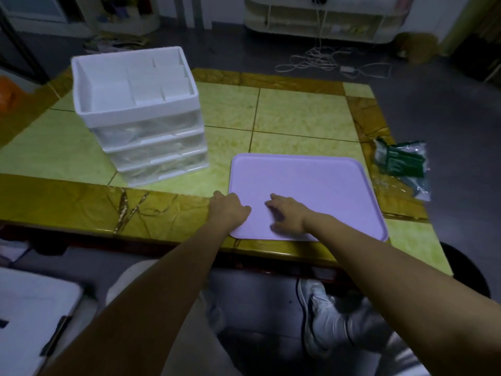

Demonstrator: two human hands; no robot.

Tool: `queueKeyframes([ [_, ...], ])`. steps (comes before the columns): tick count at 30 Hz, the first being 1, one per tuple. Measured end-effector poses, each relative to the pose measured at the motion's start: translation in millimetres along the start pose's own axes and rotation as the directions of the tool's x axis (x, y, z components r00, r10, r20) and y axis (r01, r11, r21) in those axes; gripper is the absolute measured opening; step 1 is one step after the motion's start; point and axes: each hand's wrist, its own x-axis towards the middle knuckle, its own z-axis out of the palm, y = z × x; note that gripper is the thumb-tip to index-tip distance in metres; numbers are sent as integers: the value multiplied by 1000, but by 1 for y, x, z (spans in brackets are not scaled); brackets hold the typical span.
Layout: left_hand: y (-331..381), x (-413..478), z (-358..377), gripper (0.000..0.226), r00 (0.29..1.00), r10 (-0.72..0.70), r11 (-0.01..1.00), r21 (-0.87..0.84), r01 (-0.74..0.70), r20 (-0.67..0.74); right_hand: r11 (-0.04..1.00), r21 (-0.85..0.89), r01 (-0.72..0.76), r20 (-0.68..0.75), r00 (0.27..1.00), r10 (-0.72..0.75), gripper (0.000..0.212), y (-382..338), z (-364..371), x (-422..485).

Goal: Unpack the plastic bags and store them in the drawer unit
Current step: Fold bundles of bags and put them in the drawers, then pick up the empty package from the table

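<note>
while both forearms reach over the near edge of the worktop (pixel 298 118), the hands sit on a lilac tray (pixel 320 180). the left hand (pixel 230 210) is at the tray's near-left rim with its fingers curled; whether they actually clasp the rim cannot be told. the right hand (pixel 287 214) lies just beside it on the tray's flat surface, palm down, fingers loose and spread, holding nothing. the tray lies flat at the near right of the worktop, its long side running left to right.

the plastic bag pack (pixel 401 165), crumpled clear film with a dark green label, lies at the right edge of the worktop, well apart from both hands and just beyond the tray's far-right corner. its long axis runs from far-left to near-right, and its near end seems to stick out past the worktop's edge.

the drawer unit (pixel 143 115) stands upright at the far left, apart from the tray. its three clear drawers are pushed in, with their fronts facing the near side and turned a little to the right. its white top is an open tray split into compartments. something clear and crinkled shows faintly through the drawer fronts, too dim to name.

a white cable (pixel 320 61) lies tangled on the floor beyond, and a pale shoe (pixel 317 308) shows under the worktop.
</note>
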Motion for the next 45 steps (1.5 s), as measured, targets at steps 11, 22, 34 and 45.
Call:
queueKeyframes([
  [11,101,19,34,56,960,233,955,222,-196,-155,867,489,97,-329,941,81,33,69,-9,-35],
  [22,263,50,104,60,783,622,779,94,-620,7,778,521,-350,-458,654,602,36,240,-41,-84],
  [34,294,69,123,27,782,621,783,3,-621,-49,205,955,-215,-99,419,902,69,290,-42,-75],
  [45,302,31,95,74,963,267,790,-580,-198,35,122,989,82,-146,603,784,15,274,-47,-124],
])
